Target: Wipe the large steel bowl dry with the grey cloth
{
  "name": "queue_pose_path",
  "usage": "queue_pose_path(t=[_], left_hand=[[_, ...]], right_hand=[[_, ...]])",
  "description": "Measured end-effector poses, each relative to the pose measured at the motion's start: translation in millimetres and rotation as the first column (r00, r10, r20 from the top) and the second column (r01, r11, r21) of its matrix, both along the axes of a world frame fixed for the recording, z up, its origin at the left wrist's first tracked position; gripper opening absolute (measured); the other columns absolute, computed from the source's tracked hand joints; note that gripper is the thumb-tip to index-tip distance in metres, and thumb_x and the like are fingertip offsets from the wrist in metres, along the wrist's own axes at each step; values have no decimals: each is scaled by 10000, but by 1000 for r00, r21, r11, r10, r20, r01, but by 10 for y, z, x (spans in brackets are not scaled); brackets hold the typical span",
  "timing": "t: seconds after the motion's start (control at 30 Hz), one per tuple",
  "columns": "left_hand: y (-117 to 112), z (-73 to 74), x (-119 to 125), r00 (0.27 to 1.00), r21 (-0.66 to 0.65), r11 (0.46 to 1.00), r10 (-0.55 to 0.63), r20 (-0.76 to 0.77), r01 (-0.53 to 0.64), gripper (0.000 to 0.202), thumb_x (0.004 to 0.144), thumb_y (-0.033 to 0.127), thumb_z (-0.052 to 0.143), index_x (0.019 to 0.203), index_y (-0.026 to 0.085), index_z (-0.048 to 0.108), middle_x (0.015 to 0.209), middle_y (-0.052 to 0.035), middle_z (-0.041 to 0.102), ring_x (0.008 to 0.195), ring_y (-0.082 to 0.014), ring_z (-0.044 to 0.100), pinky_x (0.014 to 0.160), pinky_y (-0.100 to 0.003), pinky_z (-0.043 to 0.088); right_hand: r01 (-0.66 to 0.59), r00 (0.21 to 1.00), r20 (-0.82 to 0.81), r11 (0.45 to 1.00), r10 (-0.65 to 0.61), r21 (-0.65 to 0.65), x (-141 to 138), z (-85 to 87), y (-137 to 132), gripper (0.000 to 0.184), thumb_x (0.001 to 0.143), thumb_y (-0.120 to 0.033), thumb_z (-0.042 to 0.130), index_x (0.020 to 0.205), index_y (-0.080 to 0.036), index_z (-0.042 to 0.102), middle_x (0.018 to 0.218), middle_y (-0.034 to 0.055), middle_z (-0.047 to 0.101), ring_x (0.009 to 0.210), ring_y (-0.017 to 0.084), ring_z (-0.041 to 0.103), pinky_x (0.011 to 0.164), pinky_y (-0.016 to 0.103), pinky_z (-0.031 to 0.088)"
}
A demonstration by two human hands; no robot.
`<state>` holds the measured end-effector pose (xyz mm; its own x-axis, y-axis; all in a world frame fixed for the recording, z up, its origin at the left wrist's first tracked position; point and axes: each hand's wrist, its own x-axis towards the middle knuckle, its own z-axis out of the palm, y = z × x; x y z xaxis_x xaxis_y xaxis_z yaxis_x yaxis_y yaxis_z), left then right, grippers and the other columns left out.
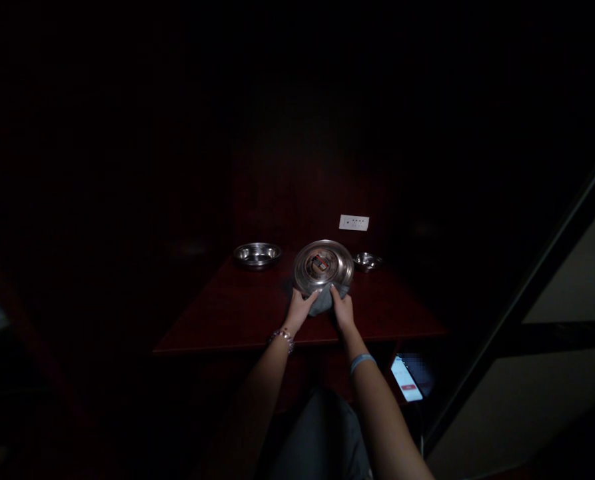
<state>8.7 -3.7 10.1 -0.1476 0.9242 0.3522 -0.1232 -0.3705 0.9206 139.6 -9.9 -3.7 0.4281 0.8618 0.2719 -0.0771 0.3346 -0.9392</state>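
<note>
A round steel plate (323, 266) with a small red and black label on its back is tilted up towards me over a dark red table (237, 313). My left hand (300, 308) grips its lower left rim, fingers curled. My right hand (342, 310) is closed at the lower right rim, pressing a grey cloth (321, 304) that hangs under the plate between both hands.
A steel bowl-like plate (257, 254) lies at the table's back left. A smaller steel bowl (367, 261) sits at the back right. A white socket panel (354, 223) is on the dark wall behind. A lit phone (406, 379) lies low on the right, beside my knee.
</note>
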Motion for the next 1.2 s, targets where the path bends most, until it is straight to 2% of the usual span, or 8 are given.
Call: queue_pose_path(t=[0.2, 0.33, 0.47, 0.57, 0.73, 0.83, 1.0, 1.2], left_hand=[[47, -15, 0, 999, -22, 1000, -21, 29, 22, 480, 773, 246, 726, 1215, 141, 570, 1250, -139, 664, 1188, -223, 607, 1095, -378, 399], [66, 4, -22, 991, 23, 1000, -3, 134, 0, 361, 904, 368, 576, 1199, 160, 583, 1264, -133, 665, 1166, -215, 626, 1080, -369, 419], [63, 26, -53, 984, 17, 999, 45, 172, -48, 392, 937, 462, 510, 1163, 159, 614, 1278, -135, 661, 1213, -231, 604, 1090, -363, 412], [36, 33, -51, 991, 23, 1000, 6, 137, -9, 377, 919, 436, 554, 1167, 158, 614, 1278, -130, 663, 1210, -225, 607, 1092, -355, 409], [-25, 29, -14, 999, -23, 1000, -16, 49, 17, 448, 795, 278, 730, 1202, 162, 581, 1238, -118, 680, 1149, -212, 633, 1061, -355, 436], [-6, 1, 1, 999, -64, 998, -13, 29, 15, 441, 732, 237, 783, 1129, 149, 614, 1155, -115, 710, 1090, -220, 653, 1024, -360, 463], [105, -95, 14, 995, -110, 990, -92, -41, 87, 277, 722, 314, 782, 903, 128, 684, 973, -126, 739, 995, -262, 680, 954, -405, 500], [161, -162, 13, 995, -100, 991, -92, -44, 87, 349, 687, 359, 797, 927, 125, 698, 1007, -127, 745, 992, -269, 684, 968, -424, 492]], right_hand=[[-18, 1000, 14, 1000, 18, 5, 0, -9, 7, 515, 744, -530, 681, 1018, -98, 741, 1032, 130, 766, 984, 265, 716, 867, 332, 545], [8, 1000, 9, 1000, -8, 15, -14, 5, 4, 521, 727, -514, 703, 1031, -93, 741, 1048, 126, 764, 1019, 268, 703, 902, 334, 531], [-8, 1000, 4, 1000, 8, 22, -19, 21, -4, 537, 717, -521, 713, 1039, -92, 744, 1058, 126, 763, 1045, 278, 697, 929, 345, 523], [-5, 1000, 3, 1000, 5, 28, -11, 17, -6, 537, 725, -521, 709, 1042, -89, 742, 1079, 135, 757, 1049, 278, 697, 935, 347, 521], [2, 1000, -7, 1000, -2, 24, -3, -3, 3, 543, 725, -530, 705, 1038, -87, 739, 1055, 134, 763, 1023, 275, 703, 895, 346, 540], [-13, 1000, -2, 1000, 13, 28, 1, -9, 12, 556, 727, -545, 698, 1044, -90, 736, 1055, 133, 762, 1014, 271, 707, 877, 339, 547], [7, 1000, -3, 999, -7, 38, 10, -23, 23, 547, 747, -544, 676, 1051, -93, 734, 1054, 134, 761, 1011, 269, 710, 861, 333, 553], [15, 1000, -19, 1000, -14, 25, 17, -42, 36, 539, 739, -528, 686, 1047, -89, 734, 1043, 135, 763, 1003, 269, 709, 864, 332, 548]])
